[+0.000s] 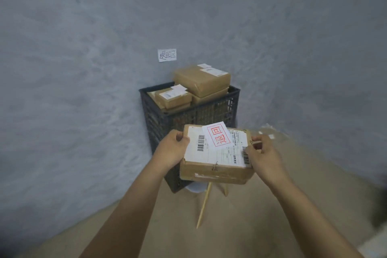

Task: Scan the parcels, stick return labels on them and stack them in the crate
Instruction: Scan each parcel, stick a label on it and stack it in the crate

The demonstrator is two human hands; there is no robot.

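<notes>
Left hand (170, 148) and right hand (264, 156) gripping a labelled cardboard parcel (216, 170), red-stamped return label (216, 134) on top, black crate (209, 111) of parcels behind

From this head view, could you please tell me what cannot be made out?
- Print on the held parcel's shipping label: too small.
- Crate lower front: hidden by the held parcel and left hand.
- Crate contents below the top parcels: hidden by them and the walls.
- Dark thing at right edge: blurred, cut off.
</notes>
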